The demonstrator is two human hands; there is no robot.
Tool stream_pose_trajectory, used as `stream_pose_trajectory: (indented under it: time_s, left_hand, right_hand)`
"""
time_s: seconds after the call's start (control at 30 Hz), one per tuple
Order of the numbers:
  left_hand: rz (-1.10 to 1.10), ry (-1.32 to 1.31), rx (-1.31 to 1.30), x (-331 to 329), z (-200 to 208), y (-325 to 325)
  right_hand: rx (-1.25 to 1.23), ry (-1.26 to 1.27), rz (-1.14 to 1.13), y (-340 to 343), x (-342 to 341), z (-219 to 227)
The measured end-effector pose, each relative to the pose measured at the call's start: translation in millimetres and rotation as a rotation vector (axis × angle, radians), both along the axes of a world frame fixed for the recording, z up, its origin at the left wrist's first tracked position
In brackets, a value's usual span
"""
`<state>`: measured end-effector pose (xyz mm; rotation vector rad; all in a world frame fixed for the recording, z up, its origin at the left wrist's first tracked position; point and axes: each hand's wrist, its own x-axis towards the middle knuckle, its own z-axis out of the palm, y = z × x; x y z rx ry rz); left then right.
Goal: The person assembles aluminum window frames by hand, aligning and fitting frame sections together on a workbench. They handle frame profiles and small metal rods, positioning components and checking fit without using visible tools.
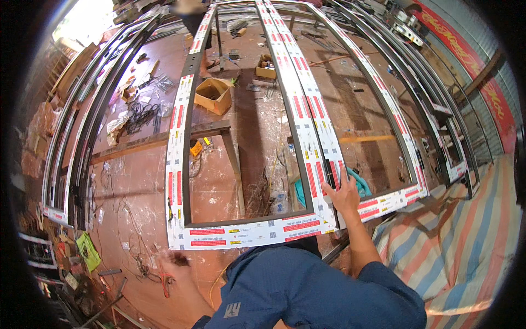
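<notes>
Two long metal door or window frames lie side by side at about waist height. Protective film, white with red and yellow labels, covers the left frame [176, 159] and the right frame [390, 204]. Where their inner bars meet, my right hand [345, 194] rests with its fingers spread over the near end of the seam. It is open. Below the left frame's near corner is my left hand [178, 270], smeared by motion, so its fingers and anything in them cannot be made out. A red-handled tool [166, 282] shows beside it. Teal cloth [359, 183] lies beneath the right frame, next to my right hand.
Wooden trestles [222, 129] stand under the frames. More dark frames [90, 126] lie to the left, others [433, 109] to the right. An open cardboard box [213, 97] and cables [143, 116] are on the floor. Striped sheeting [438, 252] spreads at right. Another person [192, 24] stands at the far end.
</notes>
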<state>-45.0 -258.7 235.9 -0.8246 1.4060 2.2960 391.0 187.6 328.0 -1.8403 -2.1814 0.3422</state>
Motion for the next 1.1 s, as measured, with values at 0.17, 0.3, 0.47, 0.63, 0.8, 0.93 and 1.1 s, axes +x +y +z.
stream_pose_trajectory:
  time_s: [0.17, 0.3, 0.47, 0.63, 0.8, 0.93, 1.1]
  left_hand:
    - [-0.405, 0.013, 0.412, 36.1, -85.9, 48.6]
    - [-0.390, 0.352, 0.712, 53.3, -68.7, 111.2]
    - [-0.517, 0.344, 1.072, 61.2, -39.8, 134.9]
    - [-0.566, 0.413, 1.269, 53.7, -51.0, 147.4]
    - [-0.626, 0.365, 1.465, 49.1, -54.3, 156.3]
    - [-0.755, 0.445, 1.506, 41.9, -3.4, 164.5]
    - [-0.997, 0.662, 1.492, 28.8, 95.7, 181.2]
  right_hand:
    - [-0.022, -0.025, 0.010, 2.1, 0.1, -1.5]
    - [0.011, -0.002, 0.038, 1.0, -0.9, 2.9]
    - [0.026, -0.004, 0.025, 1.4, 3.6, -0.2]
    - [-0.038, -0.035, 0.035, 1.1, 2.7, 2.0]
    - [-0.055, -0.031, 0.044, 0.4, 9.3, -1.3]
    - [-0.021, -0.004, 0.061, 4.8, 13.1, -9.5]
    - [-0.026, 0.060, 0.050, 0.0, 16.4, -5.0]
